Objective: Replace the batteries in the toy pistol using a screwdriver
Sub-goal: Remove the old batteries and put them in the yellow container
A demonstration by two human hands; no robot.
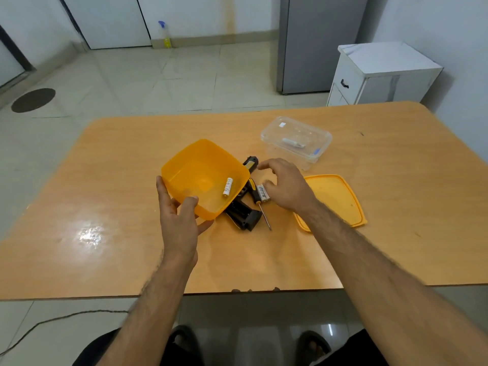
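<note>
My left hand (pixel 179 220) grips the near corner of an orange plastic tub (pixel 195 175) and holds it tilted above the table. One white battery (pixel 227 186) lies inside the tub. Under and behind the tub lies the black and yellow toy pistol (pixel 244 215), partly hidden. A screwdriver (pixel 260 204) with a black and yellow handle lies beside the pistol. My right hand (pixel 284 186) pinches white batteries (pixel 263 193) just above the screwdriver, its other fingers spread loosely.
The tub's orange lid (pixel 335 199) lies flat to the right. A clear plastic box (pixel 297 141) holding a small white item stands behind my right hand. The wooden table (pixel 105 180) ends close to my body. A white cabinet (pixel 380 72) stands beyond the table.
</note>
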